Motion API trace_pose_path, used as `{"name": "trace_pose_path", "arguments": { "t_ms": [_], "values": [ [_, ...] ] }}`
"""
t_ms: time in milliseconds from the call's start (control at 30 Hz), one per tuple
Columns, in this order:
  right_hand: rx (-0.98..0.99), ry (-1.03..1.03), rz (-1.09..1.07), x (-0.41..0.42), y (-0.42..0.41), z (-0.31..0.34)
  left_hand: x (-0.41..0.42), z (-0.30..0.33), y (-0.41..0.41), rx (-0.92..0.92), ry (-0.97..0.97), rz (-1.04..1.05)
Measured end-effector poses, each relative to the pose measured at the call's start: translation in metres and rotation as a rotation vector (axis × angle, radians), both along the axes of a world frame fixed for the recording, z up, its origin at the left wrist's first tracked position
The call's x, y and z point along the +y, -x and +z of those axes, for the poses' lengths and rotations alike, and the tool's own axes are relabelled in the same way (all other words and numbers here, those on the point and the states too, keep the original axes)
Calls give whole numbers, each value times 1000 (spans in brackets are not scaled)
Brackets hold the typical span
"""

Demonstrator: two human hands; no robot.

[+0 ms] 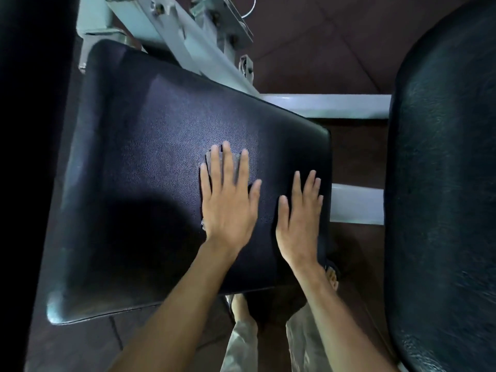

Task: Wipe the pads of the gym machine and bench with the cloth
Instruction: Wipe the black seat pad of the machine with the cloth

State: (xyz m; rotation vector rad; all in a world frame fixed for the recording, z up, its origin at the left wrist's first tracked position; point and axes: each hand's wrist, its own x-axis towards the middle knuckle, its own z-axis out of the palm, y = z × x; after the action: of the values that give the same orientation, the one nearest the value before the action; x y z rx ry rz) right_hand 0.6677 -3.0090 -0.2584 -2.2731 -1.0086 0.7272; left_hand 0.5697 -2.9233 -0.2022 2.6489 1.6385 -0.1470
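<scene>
A wide black padded seat (139, 157) fills the middle of the head view, tilted away to the upper left. My left hand (228, 202) lies flat on it with fingers spread, pressing a small grey cloth (236, 167) that shows between and beyond the fingers. My right hand (300, 218) rests flat on the pad near its right edge, fingers apart, holding nothing. A second black pad (445, 183) stands along the right side of the view.
The white metal frame (322, 106) of the machine runs behind and between the two pads, with bolts and brackets (222, 30) at the top. A dark pad or upright (26, 130) fills the left edge. Below are brown floor tiles (88, 342), my feet and light trousers.
</scene>
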Motion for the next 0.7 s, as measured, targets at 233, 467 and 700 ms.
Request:
{"name": "trace_pose_path", "arguments": {
  "t_ms": [233, 467, 700],
  "values": [
    [-131, 46, 7, 1, 5, -7, 131, -3, -31, 45, -30, -96],
    [-76, -7, 28, -4, 1, -6, -2, 16, 59, 84, 8, -17],
    [-137, 28, 3, -1, 5, -7, -87, 11, 121, 107, 46, 56]
  ]
}}
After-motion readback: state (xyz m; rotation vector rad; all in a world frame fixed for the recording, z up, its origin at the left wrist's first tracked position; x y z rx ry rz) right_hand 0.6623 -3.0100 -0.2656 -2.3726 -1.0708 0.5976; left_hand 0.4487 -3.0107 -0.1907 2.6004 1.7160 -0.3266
